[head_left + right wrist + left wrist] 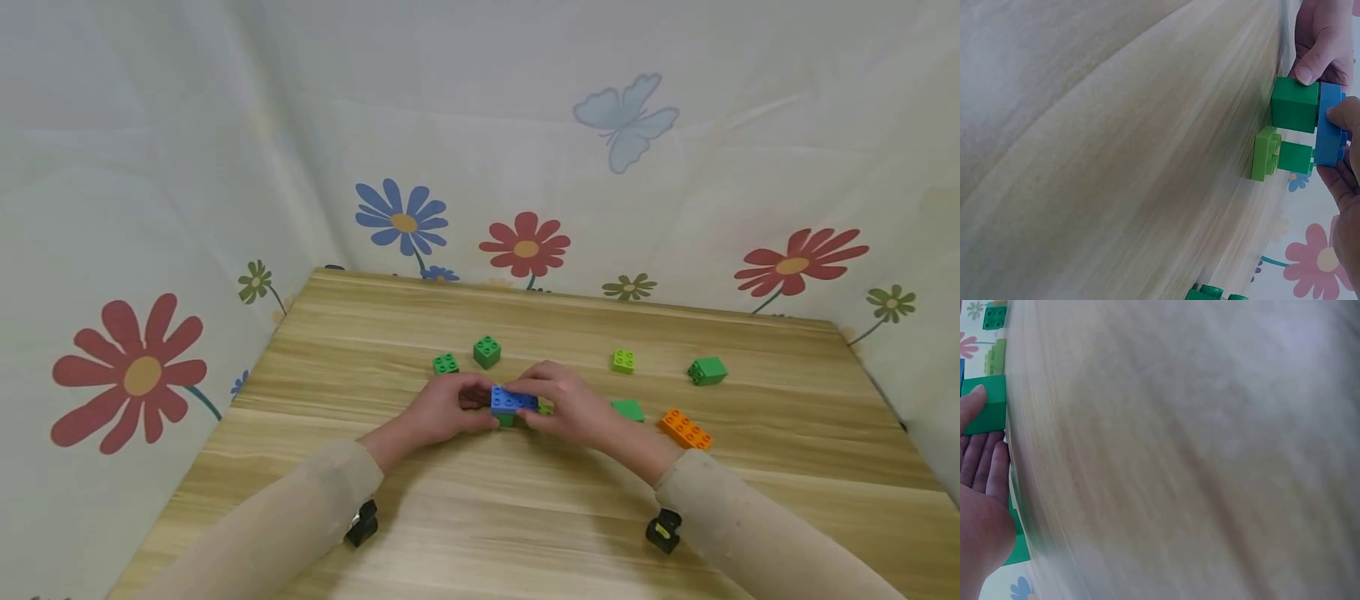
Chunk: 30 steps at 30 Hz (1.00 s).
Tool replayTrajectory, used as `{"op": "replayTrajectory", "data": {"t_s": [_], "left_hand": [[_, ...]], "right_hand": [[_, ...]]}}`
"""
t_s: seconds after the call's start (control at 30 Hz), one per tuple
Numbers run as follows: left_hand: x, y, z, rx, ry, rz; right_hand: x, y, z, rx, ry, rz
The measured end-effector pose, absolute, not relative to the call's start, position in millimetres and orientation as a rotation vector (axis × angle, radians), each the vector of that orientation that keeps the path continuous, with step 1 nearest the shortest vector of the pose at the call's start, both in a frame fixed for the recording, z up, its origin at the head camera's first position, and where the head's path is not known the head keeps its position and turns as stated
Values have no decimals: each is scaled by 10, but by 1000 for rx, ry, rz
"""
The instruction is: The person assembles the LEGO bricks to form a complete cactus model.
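A blue brick [504, 401] with studs on top is pinched between the thumb and fingers of my right hand [570, 406]. Directly under one end of it sits a green block [1294, 105], which my left hand [441, 408] grips with the thumb on its near side. Whether the two are pressed fully together I cannot tell. In the right wrist view, a light green brick [1265, 154] and a smaller green brick [1295, 157] appear beside the green block. My right hand partly hides the light green one in the head view.
Beyond my left hand are two green bricks, a lower one [446, 364] and a taller one [487, 352]. To the right lie a lime brick [623, 361], a green block on its side [707, 371], a green piece [628, 410] and an orange brick [686, 429]. Flowered cloth [465, 108] surrounds the wooden table [510, 517].
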<state>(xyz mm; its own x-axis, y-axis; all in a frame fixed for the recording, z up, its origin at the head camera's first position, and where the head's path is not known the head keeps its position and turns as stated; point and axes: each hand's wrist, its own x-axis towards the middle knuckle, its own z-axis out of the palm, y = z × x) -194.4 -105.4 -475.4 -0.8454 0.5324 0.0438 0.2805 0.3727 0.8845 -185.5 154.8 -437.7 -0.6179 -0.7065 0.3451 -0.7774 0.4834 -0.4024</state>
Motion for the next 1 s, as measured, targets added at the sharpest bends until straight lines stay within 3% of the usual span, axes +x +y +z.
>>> {"op": "replayTrajectory", "data": {"t_s": [1.0], "left_hand": [[-1944, -1019, -4739, 715, 2419, 1423]], "right_hand": [[-1860, 1504, -4240, 1463, -2579, 520]]}}
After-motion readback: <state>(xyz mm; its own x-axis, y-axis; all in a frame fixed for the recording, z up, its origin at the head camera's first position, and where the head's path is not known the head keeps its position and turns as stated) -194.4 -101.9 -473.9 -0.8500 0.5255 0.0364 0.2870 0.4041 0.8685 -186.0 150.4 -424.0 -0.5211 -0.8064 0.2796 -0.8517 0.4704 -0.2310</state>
